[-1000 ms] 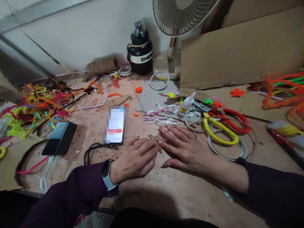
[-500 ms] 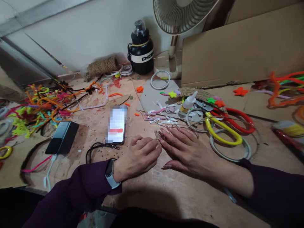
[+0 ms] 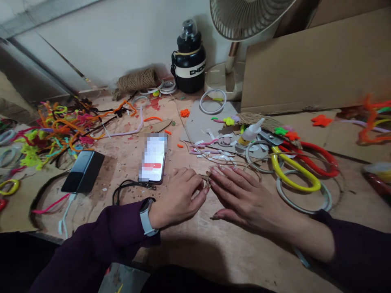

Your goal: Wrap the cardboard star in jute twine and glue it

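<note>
Both hands rest low on the brown work surface (image 3: 232, 248), fingertips meeting over a small twine-wrapped piece (image 3: 206, 178). My left hand (image 3: 179, 199) has its fingers curled and pinches that piece at its left side. My right hand (image 3: 241, 195) lies flat with fingers stretched out, its fingertips pressing the piece down from the right. Most of the piece is hidden under the fingers. A thin strand of twine runs from it toward the right. A watch sits on my left wrist.
A phone (image 3: 153, 158) lies just left of the hands, a black power bank (image 3: 82, 176) farther left. Yellow scissors (image 3: 293, 171), red scissors (image 3: 317, 156), white rings, a glue bottle (image 3: 250, 131), pipe cleaners (image 3: 58, 130), a twine spool (image 3: 137, 80), a black bottle (image 3: 189, 61), a fan and cardboard crowd the back.
The view has shifted a little, moving everything rightward in frame. The twine piece shows less now, more covered by the fingers. Both hands stay in place on it.
</note>
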A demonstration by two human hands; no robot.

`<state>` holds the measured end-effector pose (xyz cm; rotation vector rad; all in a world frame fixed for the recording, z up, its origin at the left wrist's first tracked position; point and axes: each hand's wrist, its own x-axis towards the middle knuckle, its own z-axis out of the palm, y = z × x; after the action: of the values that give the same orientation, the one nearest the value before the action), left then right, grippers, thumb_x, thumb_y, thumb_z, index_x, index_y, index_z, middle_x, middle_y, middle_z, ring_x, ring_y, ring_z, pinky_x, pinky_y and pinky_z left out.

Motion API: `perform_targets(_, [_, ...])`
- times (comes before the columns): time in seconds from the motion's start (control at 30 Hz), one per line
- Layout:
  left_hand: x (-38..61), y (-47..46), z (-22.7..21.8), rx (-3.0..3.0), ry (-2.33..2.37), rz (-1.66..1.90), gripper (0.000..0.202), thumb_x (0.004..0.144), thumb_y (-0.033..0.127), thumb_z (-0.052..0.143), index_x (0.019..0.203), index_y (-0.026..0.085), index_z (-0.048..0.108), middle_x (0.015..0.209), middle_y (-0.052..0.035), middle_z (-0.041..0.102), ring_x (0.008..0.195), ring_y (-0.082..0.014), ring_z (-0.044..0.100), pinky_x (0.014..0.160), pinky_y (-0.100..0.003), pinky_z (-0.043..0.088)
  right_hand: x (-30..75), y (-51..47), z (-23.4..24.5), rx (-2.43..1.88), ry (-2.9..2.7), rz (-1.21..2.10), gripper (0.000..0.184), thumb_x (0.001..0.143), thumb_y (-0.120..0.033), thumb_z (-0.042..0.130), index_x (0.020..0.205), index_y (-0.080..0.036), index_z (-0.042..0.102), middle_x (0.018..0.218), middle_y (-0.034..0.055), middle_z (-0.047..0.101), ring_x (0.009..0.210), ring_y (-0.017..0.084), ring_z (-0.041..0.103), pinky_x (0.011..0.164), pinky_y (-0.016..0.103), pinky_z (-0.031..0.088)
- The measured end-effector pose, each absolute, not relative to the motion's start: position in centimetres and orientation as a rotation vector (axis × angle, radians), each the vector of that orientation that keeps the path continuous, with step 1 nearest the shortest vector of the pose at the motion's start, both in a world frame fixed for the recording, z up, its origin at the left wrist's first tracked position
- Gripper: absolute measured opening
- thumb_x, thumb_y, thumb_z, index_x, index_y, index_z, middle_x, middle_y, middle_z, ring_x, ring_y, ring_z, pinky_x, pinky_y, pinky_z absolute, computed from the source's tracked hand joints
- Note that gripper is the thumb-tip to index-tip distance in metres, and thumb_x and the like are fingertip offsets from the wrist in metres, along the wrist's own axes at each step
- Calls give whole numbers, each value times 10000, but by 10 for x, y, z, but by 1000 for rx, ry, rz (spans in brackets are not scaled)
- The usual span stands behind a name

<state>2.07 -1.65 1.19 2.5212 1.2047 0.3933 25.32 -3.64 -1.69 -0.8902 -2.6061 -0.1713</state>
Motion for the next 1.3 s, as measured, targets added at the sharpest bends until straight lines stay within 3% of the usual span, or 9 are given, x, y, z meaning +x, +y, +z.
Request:
perform_targets(0.4, [24,-13,9,2606,1200,209,193,1007,298,448,915,191,580,941,-35,635,929,-213,555,832,-399,335,252,-35,-15,-879,-2605,-183,627,960,-584,499,1289,-66,624,1430,197,565,1368,345,466,1100,504,395])
perform_targets(1.3, [26,-11,11,2523,1189,240,137,967,256,493,883,190,579,922,-32,632,909,-206,556,825,-390,331,252,-36,-13,-853,-2583,-175,571,950,-555,545,1286,-101,631,1417,160,588,1373,331,457,1142,498,318])
